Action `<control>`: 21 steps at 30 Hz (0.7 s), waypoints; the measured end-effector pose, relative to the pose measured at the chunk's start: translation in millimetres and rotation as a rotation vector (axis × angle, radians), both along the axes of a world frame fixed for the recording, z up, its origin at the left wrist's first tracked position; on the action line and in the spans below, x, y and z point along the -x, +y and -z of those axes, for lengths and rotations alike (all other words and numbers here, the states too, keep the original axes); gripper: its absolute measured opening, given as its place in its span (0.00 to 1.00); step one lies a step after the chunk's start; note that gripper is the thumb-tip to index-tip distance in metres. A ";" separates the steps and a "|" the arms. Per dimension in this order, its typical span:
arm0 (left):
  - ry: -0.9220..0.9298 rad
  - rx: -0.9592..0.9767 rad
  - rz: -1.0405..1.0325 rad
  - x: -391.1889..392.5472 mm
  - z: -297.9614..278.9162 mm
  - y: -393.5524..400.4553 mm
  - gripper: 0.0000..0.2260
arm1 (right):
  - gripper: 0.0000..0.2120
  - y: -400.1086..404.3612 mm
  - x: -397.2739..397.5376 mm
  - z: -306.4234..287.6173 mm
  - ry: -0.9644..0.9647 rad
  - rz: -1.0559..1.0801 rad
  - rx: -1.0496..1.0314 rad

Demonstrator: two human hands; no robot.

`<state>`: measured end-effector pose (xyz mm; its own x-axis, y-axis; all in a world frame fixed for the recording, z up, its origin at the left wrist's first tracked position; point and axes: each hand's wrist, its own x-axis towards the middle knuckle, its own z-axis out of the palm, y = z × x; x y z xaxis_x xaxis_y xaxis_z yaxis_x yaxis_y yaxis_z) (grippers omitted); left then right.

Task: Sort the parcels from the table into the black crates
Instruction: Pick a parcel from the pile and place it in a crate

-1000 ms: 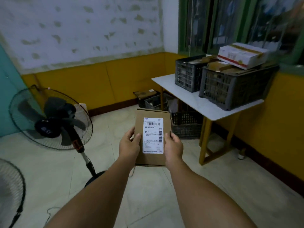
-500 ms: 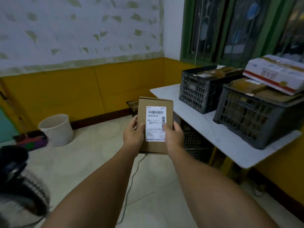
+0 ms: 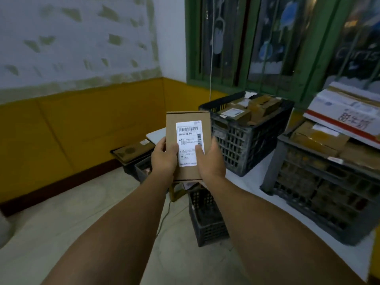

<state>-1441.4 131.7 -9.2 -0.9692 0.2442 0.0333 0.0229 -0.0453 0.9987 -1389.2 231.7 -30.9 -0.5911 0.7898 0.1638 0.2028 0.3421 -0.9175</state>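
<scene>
A room corner with a yellow-painted lower wall and green-framed windows; pale floor (image 3: 61, 233) lies open to the left. A white desk (image 3: 253, 175) runs along the right, its near corner behind the parcel (image 3: 188, 145), which both hands hold upright in mid-air, label facing the camera. The left hand (image 3: 164, 157) grips its left edge, the right hand (image 3: 211, 159) its right edge, thumb on the label. Two black crates (image 3: 246, 138) (image 3: 320, 190) stand apart on the desk, both full; another crate (image 3: 205, 217) sits on the floor beneath the desk edge.
</scene>
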 end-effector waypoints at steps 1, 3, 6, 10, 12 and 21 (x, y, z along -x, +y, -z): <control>-0.016 0.006 0.013 17.9 3.8 19.5 0.15 | 0.29 18.4 17.2 5.3 -0.010 0.025 -0.008; -0.012 0.020 0.030 56.5 10.8 62.4 0.15 | 0.29 59.5 55.0 14.2 -0.003 0.055 0.007; 0.010 0.023 0.062 109.1 2.8 122.6 0.12 | 0.25 119.8 106.1 7.6 0.014 0.072 0.007; 0.091 0.080 0.145 170.5 -36.4 209.0 0.14 | 0.15 208.2 158.9 -33.3 0.059 0.120 0.003; 0.141 0.094 0.196 196.1 -49.0 245.4 0.17 | 0.16 243.2 175.8 -46.3 0.064 0.145 -0.029; 0.159 0.189 0.493 273.7 -42.9 403.2 0.14 | 0.27 361.6 216.8 -36.9 -0.090 0.381 -0.007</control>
<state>-1715.2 534.9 33.7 -0.7253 0.6836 0.0816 0.1957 0.0910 0.9764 -1606.0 593.3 6.1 -0.2675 0.9546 0.1313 0.3958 0.2331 -0.8883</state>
